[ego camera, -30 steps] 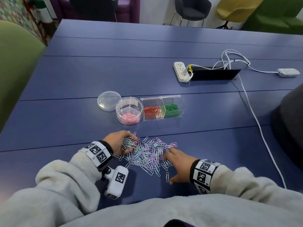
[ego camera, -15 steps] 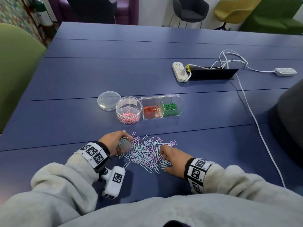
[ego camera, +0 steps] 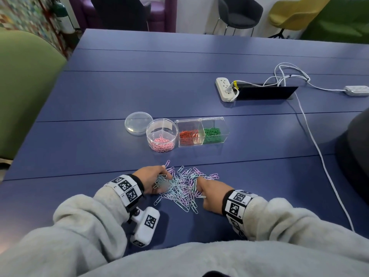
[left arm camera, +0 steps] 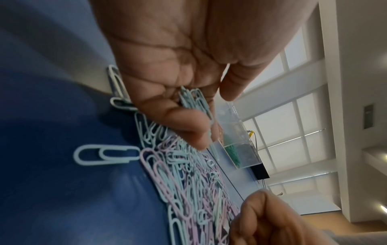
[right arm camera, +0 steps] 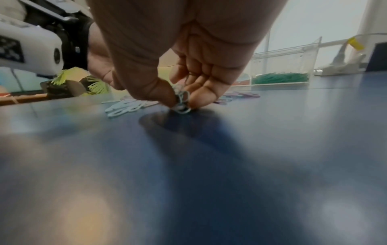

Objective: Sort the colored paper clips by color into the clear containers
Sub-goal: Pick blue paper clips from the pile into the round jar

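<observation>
Nearest the wearer, the left hand [ego camera: 150,180] curls round a bunch of pale blue clips [left arm camera: 195,102], trapped between palm and bent fingers; the right hand [ego camera: 209,194] pinches one or two pale blue clips [right arm camera: 182,102] between thumb and fingertips, low against the tabletop [ego camera: 259,176]. Between the two hands lies the unsorted pile [ego camera: 183,188] of pale blue and lilac paper clips, loosely heaped and overlapping.

Handling, as judged: each clip is light, stiff coated wire, flat to the surface and slick, so it is best taken at one rounded end, tipped or slid up by a fingertip and then pinched. Overlapping loops are likely to hook, so a lifted clip may drag neighbours of the other colour with it.

Beyond the pile stand the round container [ego camera: 162,134], divided into sections with pink clips [ego camera: 161,144] in its near one, its lid [ego camera: 138,122] just beside it to the left, and, touching or nearly so on the right, the rectangular container [ego camera: 201,132] holding orange clips [ego camera: 188,134] and green clips [ego camera: 212,133] in separate compartments. Farther off are a power strip [ego camera: 226,88] and white cable [ego camera: 311,136].

Hard to make out: the bunch in the left hand is blurred in the head view, so its count is unknown; the right hand's pinch probably holds two clips, though blur forbids certainty. The round container's rear sections appear empty.
</observation>
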Available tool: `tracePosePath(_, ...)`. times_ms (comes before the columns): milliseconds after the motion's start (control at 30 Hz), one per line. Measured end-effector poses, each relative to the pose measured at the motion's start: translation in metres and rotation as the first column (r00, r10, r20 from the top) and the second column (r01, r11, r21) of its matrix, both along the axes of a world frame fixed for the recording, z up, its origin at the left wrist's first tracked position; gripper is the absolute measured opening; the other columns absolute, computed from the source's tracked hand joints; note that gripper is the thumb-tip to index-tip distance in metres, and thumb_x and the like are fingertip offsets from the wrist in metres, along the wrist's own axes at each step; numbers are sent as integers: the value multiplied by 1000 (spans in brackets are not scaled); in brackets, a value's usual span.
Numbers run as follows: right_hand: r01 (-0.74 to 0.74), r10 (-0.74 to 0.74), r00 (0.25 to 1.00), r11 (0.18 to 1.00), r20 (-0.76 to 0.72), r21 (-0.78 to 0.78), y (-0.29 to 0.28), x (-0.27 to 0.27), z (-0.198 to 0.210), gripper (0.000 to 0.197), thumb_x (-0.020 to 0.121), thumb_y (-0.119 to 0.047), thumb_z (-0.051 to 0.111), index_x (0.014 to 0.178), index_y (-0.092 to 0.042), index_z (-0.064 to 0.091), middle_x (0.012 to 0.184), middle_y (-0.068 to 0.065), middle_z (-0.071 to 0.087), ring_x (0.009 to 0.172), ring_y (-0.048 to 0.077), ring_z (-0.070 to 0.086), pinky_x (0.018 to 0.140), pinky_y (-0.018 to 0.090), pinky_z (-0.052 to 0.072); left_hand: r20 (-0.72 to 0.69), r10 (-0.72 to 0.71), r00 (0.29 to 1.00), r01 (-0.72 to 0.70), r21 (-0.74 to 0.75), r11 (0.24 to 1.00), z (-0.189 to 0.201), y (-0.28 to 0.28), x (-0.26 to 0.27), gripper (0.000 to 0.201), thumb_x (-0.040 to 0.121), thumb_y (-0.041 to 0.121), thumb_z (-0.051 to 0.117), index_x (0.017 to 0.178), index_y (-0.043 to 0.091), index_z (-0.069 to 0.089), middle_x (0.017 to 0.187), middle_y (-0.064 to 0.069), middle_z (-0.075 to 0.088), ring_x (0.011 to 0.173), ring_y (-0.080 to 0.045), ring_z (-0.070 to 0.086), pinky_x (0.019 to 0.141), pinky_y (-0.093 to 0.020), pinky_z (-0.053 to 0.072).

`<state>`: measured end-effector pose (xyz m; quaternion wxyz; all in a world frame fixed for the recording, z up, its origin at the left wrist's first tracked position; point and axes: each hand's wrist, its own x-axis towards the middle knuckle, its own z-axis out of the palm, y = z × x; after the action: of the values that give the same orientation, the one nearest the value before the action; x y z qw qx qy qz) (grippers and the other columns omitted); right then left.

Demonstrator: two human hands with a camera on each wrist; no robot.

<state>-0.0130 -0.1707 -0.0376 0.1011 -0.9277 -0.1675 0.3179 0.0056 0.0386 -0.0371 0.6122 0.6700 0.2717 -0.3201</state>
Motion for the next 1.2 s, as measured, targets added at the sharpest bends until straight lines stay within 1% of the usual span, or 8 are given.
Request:
tracePosePath(200, 182, -183, 983, 954, -19, 240, 2, 16, 22, 27, 75, -12, 63, 92, -21, 43, 82, -6, 55, 72, 14, 52, 73, 33, 51, -20, 1, 1000, -2, -46, 999, -3, -11, 0, 47, 100, 29, 38, 71, 4, 65, 116, -15, 52, 65, -27, 55, 39, -19, 47)
tracePosePath(367, 206, -219, 975, 854, -29, 478, 31, 28, 46, 27, 74, -11, 68, 82, -20, 45, 72, -7, 53, 61, 9, 46, 65, 27, 46, -30, -26, 999, 21, -154, 988, 0, -22, 1, 52, 101, 38, 29, 79, 1, 58, 81, -13, 57, 50, -26, 50, 37, -19, 43)
tracePosePath(500, 143, -145, 989, 867, -33, 477, 44, 33, 44, 30, 75, -9, 73, 80, -25, 48, 73, -11, 56, 65, 6, 56, 70, 22, 51, -31, 27, 999, -33, -203, 979, 2, -27, 3, 40, 101, 38, 31, 102, 6, 55, 81, -9, 57, 40, -24, 55, 35, -17, 42)
tracePosePath(600, 198, -185, 980, 841, -76, 503, 43, 33, 39, 26, 78, -6, 71, 79, -25, 53, 79, -6, 64, 70, 9, 60, 72, 21, 53, -5, -15, 1000, 14, -190, 982, 4, -28, 3, 40, 101, 35, 27, 93, 9, 56, 74, -7, 57, 34, -19, 54, 30, -13, 33)
tracePosePath(700, 247, -236, 968, 804, -91, 541, 31, 34, 37, 27, 82, -3, 63, 76, -27, 53, 77, -10, 62, 57, 5, 50, 62, 13, 47, 22, -71, 997, 73, -119, 990, 3, -25, 2, 49, 102, 35, 26, 73, 8, 54, 68, -3, 56, 33, -13, 50, 29, -13, 29)
tracePosePath(800, 252, -271, 962, 849, -27, 465, 6, 31, 33, 27, 84, -8, 62, 74, -31, 52, 72, -14, 57, 57, 2, 48, 62, 8, 45, 48, -91, 995, 94, -58, 994, -2, -15, 2, 46, 100, 34, 36, 65, 9, 52, 65, -3, 50, 31, -9, 44, 29, -12, 27)
tracePosePath(967, 145, -142, 989, 986, -48, 79, -25, 16, 14, 20, 81, -26, 69, 75, -32, 51, 75, -15, 57, 76, 8, 59, 78, 23, 51, 75, -91, 993, 96, -57, 994, -6, 4, 8, 40, 98, 28, 43, 61, 12, 43, 45, 3, 35, 28, -5, 31, 31, -7, 18)
tracePosePath(1200, 88, -88, 996, 996, -2, 19, -8, 7, 11, 5, 84, -24, 63, 86, -22, 58, 85, -6, 57, 80, 13, 55, 71, 23, 46, 53, -17, 998, 23, -117, 993, -11, 14, 10, 43, 97, 30, 42, 57, 13, 37, 45, 2, 30, 30, -7, 26, 33, -5, 14)
